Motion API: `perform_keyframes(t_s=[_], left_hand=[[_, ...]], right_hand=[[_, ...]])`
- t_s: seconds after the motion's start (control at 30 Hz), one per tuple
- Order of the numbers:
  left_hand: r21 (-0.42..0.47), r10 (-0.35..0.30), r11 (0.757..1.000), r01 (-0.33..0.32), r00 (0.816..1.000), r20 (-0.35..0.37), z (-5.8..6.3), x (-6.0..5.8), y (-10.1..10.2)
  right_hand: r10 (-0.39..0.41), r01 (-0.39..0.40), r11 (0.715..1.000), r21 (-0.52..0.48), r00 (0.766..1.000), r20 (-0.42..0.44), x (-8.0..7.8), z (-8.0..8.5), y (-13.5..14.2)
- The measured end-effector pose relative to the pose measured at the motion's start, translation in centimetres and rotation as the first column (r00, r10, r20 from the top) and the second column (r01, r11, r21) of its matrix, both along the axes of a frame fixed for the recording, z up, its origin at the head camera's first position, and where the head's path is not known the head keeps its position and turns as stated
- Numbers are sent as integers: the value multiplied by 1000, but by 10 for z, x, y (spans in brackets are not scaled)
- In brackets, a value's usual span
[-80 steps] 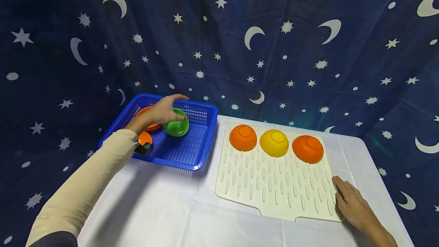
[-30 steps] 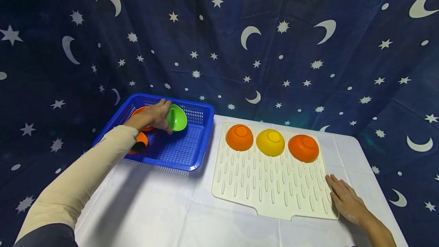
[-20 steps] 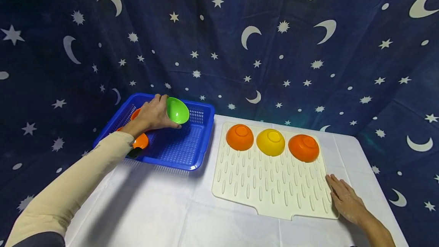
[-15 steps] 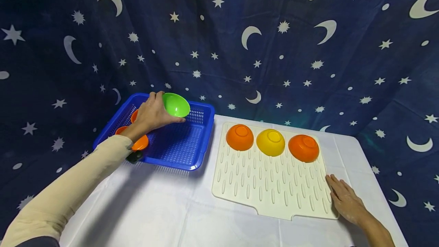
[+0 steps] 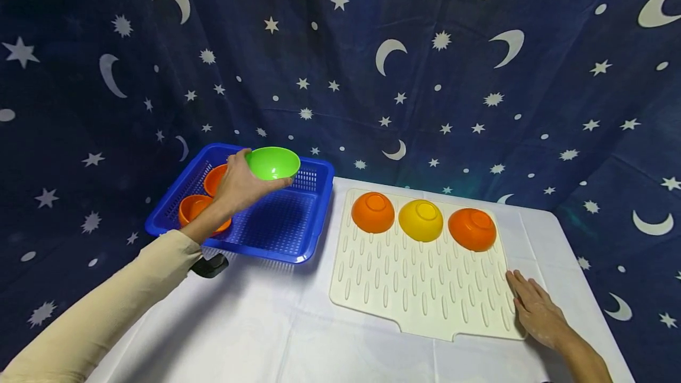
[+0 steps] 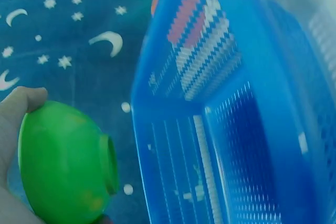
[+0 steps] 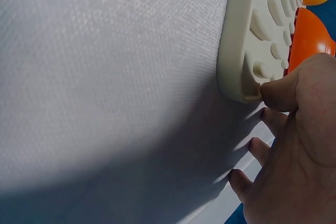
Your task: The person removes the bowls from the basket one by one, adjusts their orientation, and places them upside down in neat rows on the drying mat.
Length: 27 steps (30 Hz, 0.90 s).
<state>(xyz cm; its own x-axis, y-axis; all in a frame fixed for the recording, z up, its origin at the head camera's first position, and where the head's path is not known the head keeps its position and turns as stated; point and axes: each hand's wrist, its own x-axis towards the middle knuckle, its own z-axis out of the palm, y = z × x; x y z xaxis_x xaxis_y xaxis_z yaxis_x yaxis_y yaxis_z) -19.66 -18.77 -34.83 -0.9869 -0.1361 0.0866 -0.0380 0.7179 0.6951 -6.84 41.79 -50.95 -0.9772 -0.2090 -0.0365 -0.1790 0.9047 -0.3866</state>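
Note:
My left hand (image 5: 239, 187) grips a green bowl (image 5: 273, 164) by its side, thumb near the rim, held up over the back of the blue basket (image 5: 282, 220). In the left wrist view the bowl (image 6: 68, 163) shows its round outside and foot ring, beside the basket wall. Orange bowls (image 5: 194, 205) sit in the basket's left part, partly behind my left arm. My right hand (image 5: 540, 315) rests at the right edge of a cream drying mat (image 5: 425, 294). In the right wrist view its thumb touches the mat's corner, and the other fingertips are on the cloth.
Along the mat's back stand an orange bowl (image 5: 373, 213), a yellow bowl (image 5: 421, 221) and a darker orange bowl (image 5: 472, 230), bases turned up. A white cloth (image 5: 239, 324) covers the table. A dark blue curtain (image 5: 351, 52) with moons and stars hangs behind.
My left hand has gripped the green bowl and raised it from the basket floor, turning it more upright. More of the orange bowls shows now. My right hand stays at the mat's edge.

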Motion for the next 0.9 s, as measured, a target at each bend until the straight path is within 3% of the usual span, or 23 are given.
perform_keyframes(t_s=[0.2,0.43,0.7,0.9], left_hand=[[80,-25,996,25,1000,-8,-1,19,12],[110,-89,990,87,996,16,-2,42,28],[126,-138,983,136,990,4,-13,53,44],[111,-153,982,155,988,-25,-21,57,56]], right_hand=[[18,-18,1000,6,1000,-11,-1,-2,1],[30,-29,999,23,999,-31,-2,0,-2],[13,-13,1000,1,999,-36,-1,2,-3],[-81,86,991,-98,995,52,-3,4,-5]])
